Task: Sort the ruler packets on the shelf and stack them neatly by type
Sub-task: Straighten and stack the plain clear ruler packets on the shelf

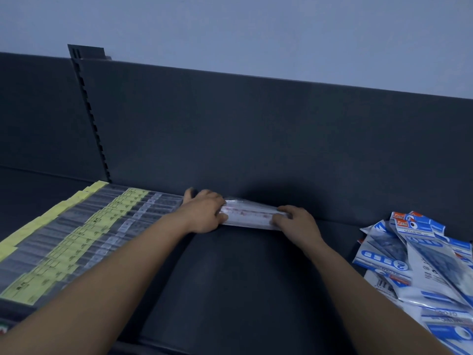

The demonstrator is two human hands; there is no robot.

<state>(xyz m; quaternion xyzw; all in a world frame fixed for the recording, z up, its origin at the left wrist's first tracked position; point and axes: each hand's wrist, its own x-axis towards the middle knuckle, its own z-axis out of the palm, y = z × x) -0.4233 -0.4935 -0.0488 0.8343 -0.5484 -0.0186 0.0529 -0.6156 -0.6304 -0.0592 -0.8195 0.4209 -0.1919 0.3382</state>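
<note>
1. Against the back panel (pixel 256 137) of the dark shelf (pixel 230 278), near its middle, I see a small bundle of clear ruler packets (pixel 249 216) with reddish print; it lies lengthwise along the foot of the panel; I cannot tell from here whether its underside rests fully on the shelf.
2. On my feed the left hand (pixel 204 213) clasps the bundle's left end, fingers curled over the top; the right hand (pixel 294 221) grasps the right end, fingers wrapped over the near edge; both hold the same bundle, one at each end, with both bare forearms reaching in from the bottom of the view.
3. Left of the hands lies a row of long yellow-labelled packets (pixel 84 237), side by side and overlapping, running from the shelf's front edge back to the panel; the row's right edge lies just beside the left hand and wrist.
4. Off to the right sits a loose heap of blue-and-white packets (pixel 422 265) — overlapping at mixed angles, some face up and some turned round; it lies well apart from the bundle; most of the print is too blurred for me to read.
5. Behind the far end of the yellow row a slotted upright (pixel 90 116) runs up the back panel; above the panel I see a pale wall (pixel 256 29).
</note>
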